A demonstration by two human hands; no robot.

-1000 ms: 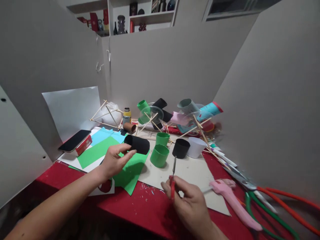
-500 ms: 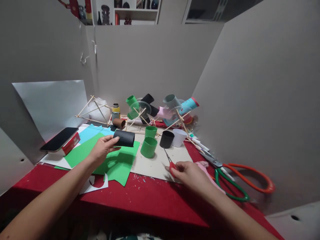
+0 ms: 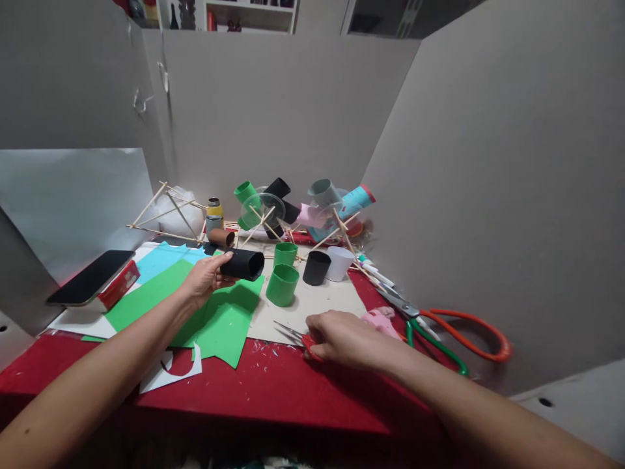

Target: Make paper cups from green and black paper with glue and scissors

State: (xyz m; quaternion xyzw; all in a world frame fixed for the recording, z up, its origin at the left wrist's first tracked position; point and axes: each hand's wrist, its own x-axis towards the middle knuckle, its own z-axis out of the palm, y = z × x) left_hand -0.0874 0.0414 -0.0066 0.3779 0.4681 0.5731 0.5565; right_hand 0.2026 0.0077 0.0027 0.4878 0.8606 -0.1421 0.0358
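Note:
My left hand (image 3: pixel 208 279) grips a black paper tube (image 3: pixel 239 264) by its left end, above the green paper sheets (image 3: pixel 215 326). The tube's open end faces right and toward me. Low over the table's front part, my right hand (image 3: pixel 334 339) is closed round the red handles of small scissors (image 3: pixel 295 333), whose blades point left and look slightly parted. Between the hands and farther back stand two green paper tubes (image 3: pixel 282 285), a black upright tube (image 3: pixel 316 268) and a white tube (image 3: pixel 340 263) on a pale board (image 3: pixel 312 309).
Large scissors (image 3: pixel 439 319) with orange and green handles lie at right. Behind stand stick frames (image 3: pixel 261 218) carrying coloured tubes on clear discs. A phone (image 3: pixel 92 277) rests on a red box at left. White paper with a cut-out (image 3: pixel 193 378) lies at the red table's front edge.
The black tube in my left hand has turned so its open end shows. My right hand has swung the small scissors from pointing away to pointing left. The whole view has shifted slightly.

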